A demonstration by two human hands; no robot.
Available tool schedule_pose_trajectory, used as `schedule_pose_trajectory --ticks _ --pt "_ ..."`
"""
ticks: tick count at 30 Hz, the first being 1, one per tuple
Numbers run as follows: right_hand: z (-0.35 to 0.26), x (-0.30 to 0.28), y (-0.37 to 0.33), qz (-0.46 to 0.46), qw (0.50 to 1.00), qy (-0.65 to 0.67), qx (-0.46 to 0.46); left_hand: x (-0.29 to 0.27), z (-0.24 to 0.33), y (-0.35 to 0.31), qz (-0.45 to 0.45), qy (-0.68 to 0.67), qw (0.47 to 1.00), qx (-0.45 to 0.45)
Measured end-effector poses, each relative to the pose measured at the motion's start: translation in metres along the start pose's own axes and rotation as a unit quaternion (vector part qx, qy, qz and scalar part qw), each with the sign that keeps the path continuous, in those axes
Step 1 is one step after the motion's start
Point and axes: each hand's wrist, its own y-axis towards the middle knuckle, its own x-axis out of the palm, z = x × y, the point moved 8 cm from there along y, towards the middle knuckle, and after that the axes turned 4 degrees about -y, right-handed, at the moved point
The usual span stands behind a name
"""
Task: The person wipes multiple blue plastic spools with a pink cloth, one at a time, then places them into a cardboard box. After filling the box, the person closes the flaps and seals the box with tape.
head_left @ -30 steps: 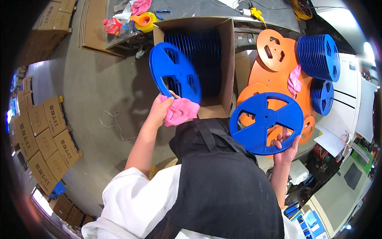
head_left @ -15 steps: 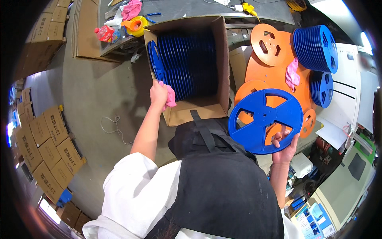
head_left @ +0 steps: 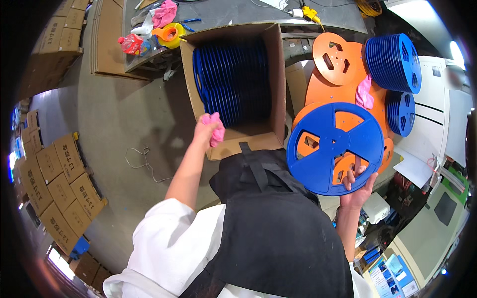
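My right hand grips a blue plastic reel flange by its lower right rim, its fingers passing through an opening. Large cut-outs in this disc let the orange surface behind show through. Bunched in my closed left hand is a pink cloth, just at the near left edge of an open cardboard box. Inside the box, a row of blue reel discs stands on edge, packed side by side. The right side of the row is in shadow.
Right of the box, an orange table-like stand carries orange discs, another pink cloth and two blue disc stacks. A grey workbench runs behind. Stacked cartons stand left; a loose cord lies on the floor.
The disc leaning at the box's left side now sits upright against the row. My left hand has moved slightly right and nearer with the cloth. The held disc has tilted more face-on.
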Motion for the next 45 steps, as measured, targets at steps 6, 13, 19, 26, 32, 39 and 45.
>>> schedule_pose_trajectory --ticks 6,13,19,26,32,39,45 --pt "0.021 0.039 0.013 -0.085 0.985 0.13 0.079 0.137 0.109 -0.094 -0.07 -0.112 0.972 0.193" --pt "0.049 0.1 -0.005 -0.162 0.964 0.104 0.182 0.257 0.119 -0.195 -0.137 0.314 0.792 0.506" --pt "0.038 0.092 -0.012 -0.184 0.959 0.112 0.182 0.257 0.128 -0.207 -0.164 0.407 0.699 0.565" --pt "0.037 0.06 -0.017 -0.165 0.963 0.149 0.153 0.25 0.093 -0.246 -0.225 0.418 0.637 0.607" --pt "0.015 0.041 -0.013 -0.174 0.962 0.174 0.117 0.155 0.139 -0.183 -0.034 0.476 0.677 0.561" --pt "-0.001 0.063 0.006 -0.213 0.935 0.259 0.116 0.147 0.146 -0.186 -0.061 0.482 0.645 0.59" --pt "-0.009 0.085 0.017 -0.233 0.928 0.255 0.139 0.18 0.14 -0.197 -0.092 0.542 0.548 0.63"
